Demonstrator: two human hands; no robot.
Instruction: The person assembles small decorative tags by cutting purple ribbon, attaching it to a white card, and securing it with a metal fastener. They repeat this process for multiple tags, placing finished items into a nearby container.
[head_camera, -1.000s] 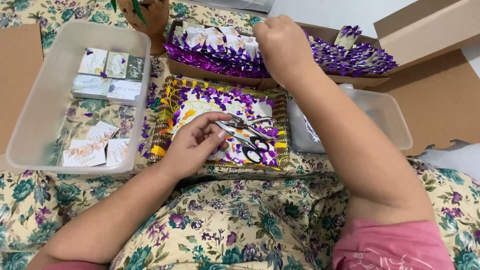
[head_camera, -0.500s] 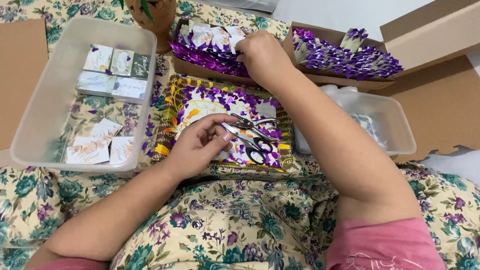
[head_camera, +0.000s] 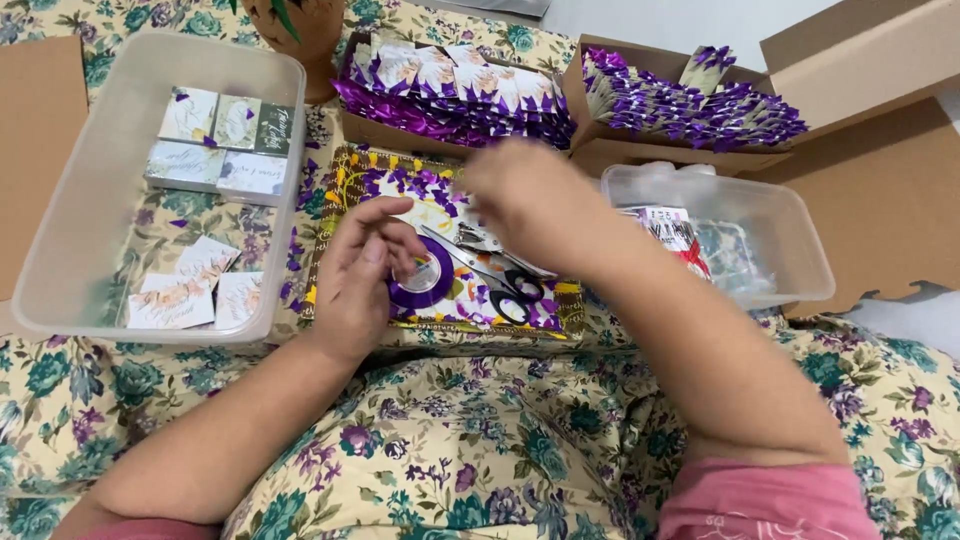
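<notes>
My left hand (head_camera: 362, 272) rests on a patterned tray (head_camera: 335, 190) and grips a roll of purple ribbon (head_camera: 428, 282) with thumb and fingers. A pair of black-handled scissors (head_camera: 492, 272) lies on the tray just right of the roll. My right hand (head_camera: 525, 200) hovers blurred above the tray's right half, over the scissors. Its fingers look curled, and I cannot tell whether it holds anything. Purple ribbon scraps are scattered over the tray.
Behind the tray stand two cardboard boxes (head_camera: 395, 135) (head_camera: 625, 152) packed with several purple-ribboned packets. At the left, a clear plastic tub (head_camera: 70, 230) holds printed cards. Another clear tub (head_camera: 790, 250) at the right holds small packets. A flowered cloth covers the surface.
My right hand has drawn back from the rear box to above the tray. My left hand has moved onto the purple ribbon roll.
</notes>
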